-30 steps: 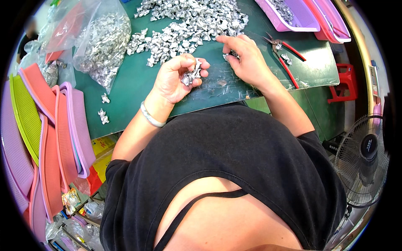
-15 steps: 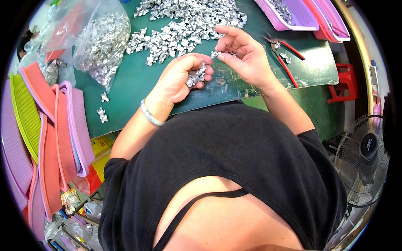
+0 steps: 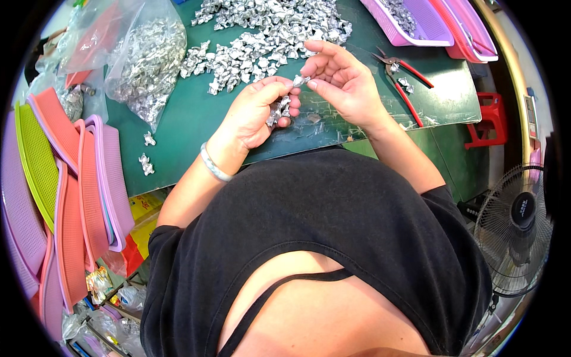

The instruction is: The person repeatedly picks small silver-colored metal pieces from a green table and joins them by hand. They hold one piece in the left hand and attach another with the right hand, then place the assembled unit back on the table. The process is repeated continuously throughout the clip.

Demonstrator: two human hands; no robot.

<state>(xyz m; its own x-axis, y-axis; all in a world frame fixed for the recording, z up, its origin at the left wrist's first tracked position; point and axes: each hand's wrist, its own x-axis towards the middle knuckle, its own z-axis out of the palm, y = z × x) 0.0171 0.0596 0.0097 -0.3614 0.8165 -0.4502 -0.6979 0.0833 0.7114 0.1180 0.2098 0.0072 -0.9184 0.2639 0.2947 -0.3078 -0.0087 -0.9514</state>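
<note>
Several small silvery metal castings are gathered in the curled fingers of my left hand, which wears a pale bangle at the wrist. Between the two hands a single casting is pinched at the left thumb and index fingertips. My right hand is at its other end, the thumb tip by the piece and the fingers curled above. Whether the right fingertips press on it is hard to see. Just beyond the hands a large heap of the same castings covers the green table.
Red-handled pliers lie right of my right hand, beside loose castings. Purple and red baskets stand at the far right. A clear bag of castings and stacked plastic baskets are on the left. A fan and red stool are rightward.
The single casting has shifted slightly left and turned, and now sits at my left thumb and index fingertips. My right hand has moved a little nearer to me.
</note>
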